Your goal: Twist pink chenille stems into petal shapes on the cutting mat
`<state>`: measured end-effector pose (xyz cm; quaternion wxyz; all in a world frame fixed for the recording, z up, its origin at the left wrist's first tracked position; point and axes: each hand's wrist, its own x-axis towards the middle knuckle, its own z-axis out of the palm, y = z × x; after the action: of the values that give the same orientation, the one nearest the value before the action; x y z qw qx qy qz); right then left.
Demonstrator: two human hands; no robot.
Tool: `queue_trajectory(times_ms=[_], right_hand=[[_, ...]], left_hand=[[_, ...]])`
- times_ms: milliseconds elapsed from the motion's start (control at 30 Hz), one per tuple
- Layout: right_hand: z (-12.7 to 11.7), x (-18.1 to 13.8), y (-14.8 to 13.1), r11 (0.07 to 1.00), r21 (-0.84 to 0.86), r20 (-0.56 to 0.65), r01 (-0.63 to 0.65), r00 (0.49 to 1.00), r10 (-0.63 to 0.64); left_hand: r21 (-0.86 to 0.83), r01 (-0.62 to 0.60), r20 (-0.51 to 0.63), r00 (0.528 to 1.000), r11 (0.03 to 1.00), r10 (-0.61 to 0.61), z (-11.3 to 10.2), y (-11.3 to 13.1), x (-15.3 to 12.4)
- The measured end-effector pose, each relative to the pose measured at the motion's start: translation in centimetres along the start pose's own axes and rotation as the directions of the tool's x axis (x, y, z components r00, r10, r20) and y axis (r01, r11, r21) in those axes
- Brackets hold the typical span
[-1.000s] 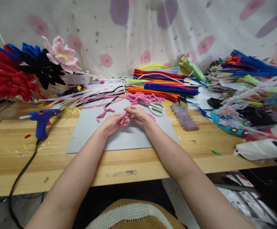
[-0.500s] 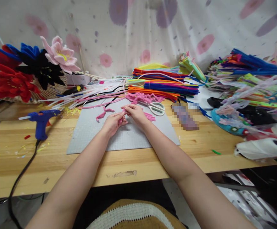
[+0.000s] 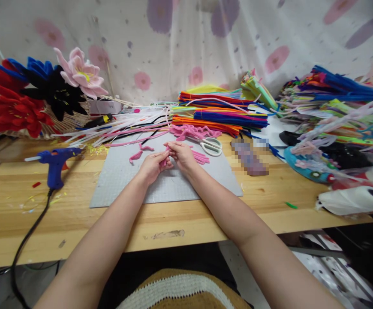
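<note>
Over a grey cutting mat [image 3: 118, 180], my left hand [image 3: 152, 165] and my right hand [image 3: 182, 155] meet, both pinching the same short pink pipe cleaner piece [image 3: 165, 158]. Each hand has its fingers closed on it. A bent pink piece [image 3: 138, 153] lies on the mat to the left of my hands. More pink pieces [image 3: 201, 157] rest just right of my right hand. White-handled scissors [image 3: 211, 146] lie beyond them, beside a pile of curled pink pieces [image 3: 189, 131].
A blue glue gun [image 3: 56, 161] with a black cord stands on the wooden table [image 3: 77, 219] at left. Felt flowers [image 3: 45, 92] fill a basket at far left. Stacks of coloured pipe cleaners [image 3: 221, 111] line the back and right side.
My two hands have shifted slightly nearer each other and a little leftward, still working the pink piece. Nothing else on the table has moved.
</note>
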<state>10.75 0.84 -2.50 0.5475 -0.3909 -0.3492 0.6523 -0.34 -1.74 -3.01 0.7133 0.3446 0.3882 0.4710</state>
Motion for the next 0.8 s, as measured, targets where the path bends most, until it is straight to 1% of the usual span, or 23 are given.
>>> queue_trajectory(times_ms=[133,233,367,433,467,533,567,600,633,667,733,767,800], right_hand=[[-0.2,0.1,-0.2,1.0,-0.005,-0.012,-0.016,1.0,0.016],[-0.5,0.3,-0.1,0.998,-0.06,0.053,0.002,0.999,0.001],[-0.7,0.8,0.2,0.97,-0.234,0.185,0.063,0.983,-0.019],[-1.2,1.0,-0.4,0.928,-0.351,0.213,0.121,0.976,-0.046],[-1.7,1.0,-1.0,0.896,-0.418,0.203,0.152,0.977,-0.071],[-3.3,1.0,-2.8,0.792,-0.577,0.127,0.2,0.98,-0.155],[-4.5,1.0,-3.9,0.714,-0.663,0.075,0.225,0.969,-0.235],[-5.9,0.9,-5.0,0.595,-0.772,0.037,0.223,0.951,-0.308],[-7.4,0.7,-6.1,0.451,-0.872,0.013,0.191,0.929,-0.369],[-9.0,0.6,-7.0,0.314,-0.942,-0.015,0.118,0.92,-0.391],[-11.8,0.1,-8.0,0.064,-0.998,-0.036,-0.015,0.942,-0.335],[-13.0,-0.1,-8.2,-0.035,-0.999,-0.015,-0.026,0.956,-0.294],[-13.9,-0.3,-8.2,-0.114,-0.993,0.01,-0.02,0.966,-0.259]], left_hand=[[0.002,0.015,0.031,0.999,1.0,-0.015,0.0,0.1,-0.1],[0.03,-0.004,0.011,1.0,1.0,0.004,0.0,0.2,-0.1],[0.155,-0.063,-0.091,0.993,0.986,0.078,-0.1,0.3,-0.1],[0.237,-0.099,-0.101,0.987,0.967,0.126,-0.2,0.4,0.0],[0.266,-0.119,-0.092,0.985,0.957,0.148,-0.4,0.5,0.0],[0.294,-0.156,-0.056,0.982,0.943,0.18,-0.7,0.6,0.0],[0.298,-0.171,-0.042,0.981,0.939,0.191,-0.8,0.7,0.0],[0.3,-0.181,-0.031,0.979,0.937,0.199,-1.0,0.8,0.0],[0.302,-0.185,-0.027,0.979,0.935,0.202,-1.1,0.9,0.0],[0.305,-0.184,-0.026,0.979,0.934,0.202,-1.1,1.0,0.0],[0.31,-0.175,-0.036,0.98,0.935,0.196,-1.1,1.1,-0.1],[0.314,-0.164,-0.044,0.981,0.935,0.187,-1.0,1.1,-0.1],[0.319,-0.153,-0.05,0.983,0.935,0.178,-0.9,1.2,-0.2]])
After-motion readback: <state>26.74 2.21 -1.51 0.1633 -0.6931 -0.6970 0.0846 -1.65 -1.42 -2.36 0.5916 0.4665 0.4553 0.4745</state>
